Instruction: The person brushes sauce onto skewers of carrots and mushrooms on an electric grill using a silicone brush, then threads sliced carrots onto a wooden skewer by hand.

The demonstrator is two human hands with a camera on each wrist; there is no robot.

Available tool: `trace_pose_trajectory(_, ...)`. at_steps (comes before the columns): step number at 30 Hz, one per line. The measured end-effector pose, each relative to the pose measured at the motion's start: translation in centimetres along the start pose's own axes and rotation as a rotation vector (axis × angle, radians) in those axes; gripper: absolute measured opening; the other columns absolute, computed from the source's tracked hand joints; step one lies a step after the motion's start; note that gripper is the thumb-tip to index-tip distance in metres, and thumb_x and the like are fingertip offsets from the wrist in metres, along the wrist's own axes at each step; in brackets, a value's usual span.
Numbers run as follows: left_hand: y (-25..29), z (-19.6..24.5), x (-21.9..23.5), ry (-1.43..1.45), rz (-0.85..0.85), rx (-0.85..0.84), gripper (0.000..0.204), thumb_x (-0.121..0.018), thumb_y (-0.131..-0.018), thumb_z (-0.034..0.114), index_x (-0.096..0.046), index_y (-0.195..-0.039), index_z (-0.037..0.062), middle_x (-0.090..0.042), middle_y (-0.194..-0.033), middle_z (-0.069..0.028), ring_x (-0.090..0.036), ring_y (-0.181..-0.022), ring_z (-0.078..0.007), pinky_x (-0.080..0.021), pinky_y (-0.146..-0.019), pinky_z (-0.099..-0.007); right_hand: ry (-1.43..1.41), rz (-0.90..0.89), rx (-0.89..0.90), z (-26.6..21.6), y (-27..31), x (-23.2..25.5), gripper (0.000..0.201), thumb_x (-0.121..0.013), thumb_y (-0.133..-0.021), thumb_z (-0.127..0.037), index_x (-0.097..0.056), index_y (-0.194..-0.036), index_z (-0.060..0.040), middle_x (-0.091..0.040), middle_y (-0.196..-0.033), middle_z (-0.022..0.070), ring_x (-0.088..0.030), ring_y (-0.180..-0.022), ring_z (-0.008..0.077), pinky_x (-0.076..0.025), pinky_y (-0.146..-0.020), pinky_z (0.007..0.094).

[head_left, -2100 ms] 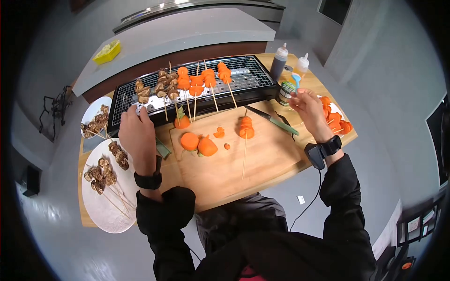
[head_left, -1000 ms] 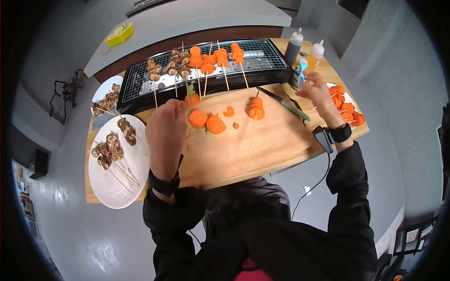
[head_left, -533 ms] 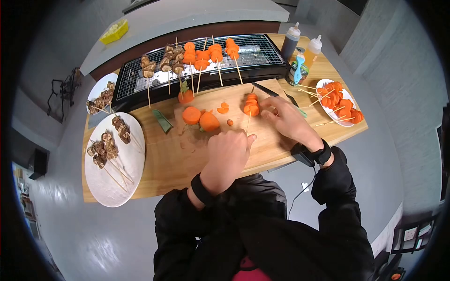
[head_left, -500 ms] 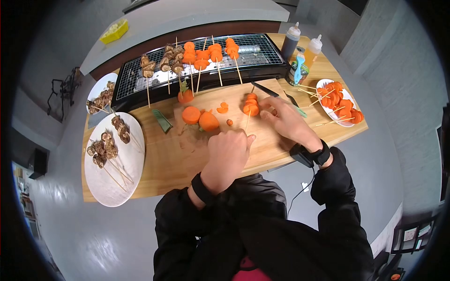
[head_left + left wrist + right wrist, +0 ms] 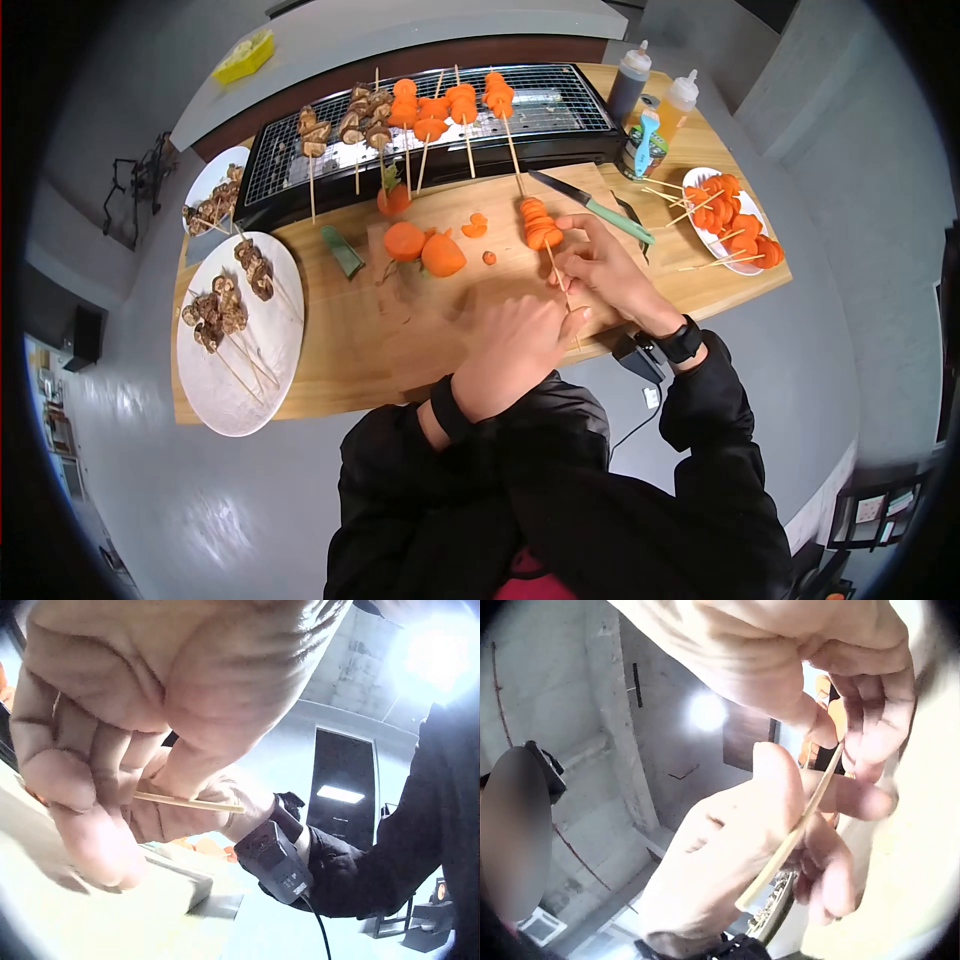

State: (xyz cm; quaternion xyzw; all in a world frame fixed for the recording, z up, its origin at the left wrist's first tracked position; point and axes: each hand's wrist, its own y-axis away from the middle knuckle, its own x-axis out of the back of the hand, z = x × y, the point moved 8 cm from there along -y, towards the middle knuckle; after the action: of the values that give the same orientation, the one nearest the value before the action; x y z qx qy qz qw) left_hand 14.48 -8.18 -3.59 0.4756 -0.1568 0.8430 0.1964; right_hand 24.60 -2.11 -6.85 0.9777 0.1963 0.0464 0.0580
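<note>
Near the front of the cutting board [image 5: 430,340], a skewer of orange carrot slices [image 5: 538,222] lies slanted, its bare stick running toward the front edge. My left hand [image 5: 515,350] pinches that stick [image 5: 780,851] near its blunt end, between thumb and fingers. Just above it on the stick, my right hand [image 5: 605,270] pinches with thumb and fingertips, below the carrot slices. In the left wrist view the stick [image 5: 187,802] passes under my left hand [image 5: 150,682]. In the right wrist view, my right hand [image 5: 802,645] is beside my left hand [image 5: 727,847].
Behind the board stands a grill [image 5: 560,110] with mushroom and carrot skewers. A green-handled knife [image 5: 610,215] lies right of the carrots. Plates of mushroom skewers [image 5: 235,390] are at left, a carrot plate [image 5: 755,205] at right. Sauce bottles [image 5: 628,85] and a jar [image 5: 640,150] stand back right.
My right hand let go of the blue brush at the jar and came down to the board. My left hand moved right from beside the grill. Both now hold the stick, and the skewer has turned.
</note>
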Motion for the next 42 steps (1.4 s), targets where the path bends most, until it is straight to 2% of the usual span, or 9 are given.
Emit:
trace_pose_trajectory(9, 0.7, 0.3, 1.0, 0.148, 0.057, -0.015, 0.038, -0.05, -0.096, 0.037, -0.065, -0.086, 0.0026, -0.061, -0.066, -0.0205, -0.061, -0.064, -0.0393, -0.047, -0.061, -0.048, -0.039, 0.015, -0.087, -0.2, 1.1, 0.3, 0.046, -0.057, -0.089, 0.0, -0.034, -0.128, -0.0032, -0.061, -0.085, 0.0084, -0.06, -0.082, 0.0139, -0.049, -0.071, 0.0256)
trace_pose_trajectory(13, 1.7, -1.4, 2.9, 0.034, 0.01, 0.081, 0.033, -0.054, -0.094, 0.033, -0.065, -0.086, 0.0032, -0.062, -0.07, -0.0198, -0.061, -0.068, -0.0383, -0.047, -0.062, -0.0462, -0.1, -0.163, -0.088, -0.1, 1.7, 0.7, 0.029, -0.058, -0.091, 0.001, -0.041, -0.115, -0.0033, -0.061, -0.084, 0.0072, -0.06, -0.079, 0.0133, -0.049, -0.072, 0.0259)
trace_pose_trajectory(15, 2.0, -2.2, 4.7, -0.036, 0.143, 0.047, 0.031, -0.055, -0.092, 0.03, -0.064, -0.085, 0.0019, -0.062, -0.074, -0.0199, -0.061, -0.07, -0.0371, -0.047, -0.063, -0.045, -0.099, -0.227, -0.086, 0.2, 1.5, 0.8, 0.022, -0.057, -0.092, 0.001, -0.044, -0.109, -0.0032, -0.061, -0.084, 0.0067, -0.06, -0.078, 0.013, -0.049, -0.071, 0.0259)
trace_pose_trajectory(21, 1.7, -2.9, 6.2, -0.114, 0.228, -0.008, 0.022, -0.063, -0.085, 0.019, -0.061, -0.1, 0.0028, -0.06, -0.103, -0.0168, -0.057, -0.095, -0.0346, -0.045, -0.08, -0.0419, 0.111, -0.329, -0.064, -1.0, 1.2, 0.0, 0.006, -0.055, -0.094, 0.0, -0.051, -0.097, -0.0035, -0.06, -0.084, 0.003, -0.059, -0.078, 0.0105, -0.049, -0.069, 0.0242)
trace_pose_trajectory(28, -1.1, -0.9, 3.2, -0.314, 0.306, -0.277, 0.039, -0.062, -0.085, 0.016, -0.052, -0.121, 0.0049, -0.051, -0.12, -0.0139, -0.045, -0.117, -0.0319, -0.033, -0.103, -0.0473, 0.327, -0.157, -0.028, -1.5, 1.7, -0.2, 0.007, -0.05, -0.093, 0.002, -0.05, -0.097, -0.0045, -0.057, -0.081, 0.0042, -0.057, -0.072, 0.0117, -0.048, -0.061, 0.0266)
trace_pose_trajectory(31, -2.4, -2.1, 1.6, -0.439, 0.107, -0.188, 0.04, -0.061, -0.085, 0.015, -0.051, -0.123, 0.0061, -0.051, -0.121, -0.0144, -0.045, -0.119, -0.0325, -0.032, -0.104, -0.0469, 0.353, -0.116, 0.052, -2.0, 2.3, -0.3, 0.006, -0.052, -0.093, -0.001, -0.051, -0.099, -0.0028, -0.058, -0.082, 0.0058, -0.058, -0.071, 0.0139, -0.048, -0.062, 0.0276)
trace_pose_trajectory(36, -3.1, -3.1, 0.5, -0.397, 0.1, -0.195, 0.043, -0.059, -0.084, 0.01, -0.049, -0.126, 0.0063, -0.051, -0.122, -0.0145, -0.043, -0.122, -0.0327, -0.032, -0.105, -0.0472, 0.441, -0.039, 0.087, -1.3, 2.5, 0.3, 0.012, -0.054, -0.093, -0.004, -0.055, -0.104, -0.0008, -0.062, -0.084, 0.0095, -0.06, -0.073, 0.019, -0.048, -0.064, 0.0308)
trace_pose_trajectory(38, -2.9, -2.9, 0.6, -0.382, 0.152, -0.207, 0.043, -0.058, -0.083, 0.008, -0.049, -0.126, 0.0061, -0.051, -0.122, -0.0146, -0.043, -0.123, -0.0328, -0.032, -0.105, -0.0477, 0.436, 0.006, 0.157, -1.5, 2.5, 0.5, 0.012, -0.056, -0.095, -0.005, -0.058, -0.105, -0.0009, -0.062, -0.08, 0.0032, -0.051, -0.063, 0.0077, -0.045, -0.058, 0.0244)
trace_pose_trajectory(42, -2.5, -2.4, 1.3, -0.311, 0.171, -0.202, 0.044, -0.052, -0.082, 0.002, -0.049, -0.126, 0.006, -0.049, -0.124, -0.0162, -0.041, -0.125, -0.0351, -0.032, -0.105, -0.05, 0.467, 0.006, 0.159, -1.7, 2.3, 0.1, 0.014, -0.057, -0.094, -0.006, -0.059, -0.107, -0.0006, -0.064, -0.081, 0.0043, -0.052, -0.063, 0.008, -0.045, -0.059, 0.0246)
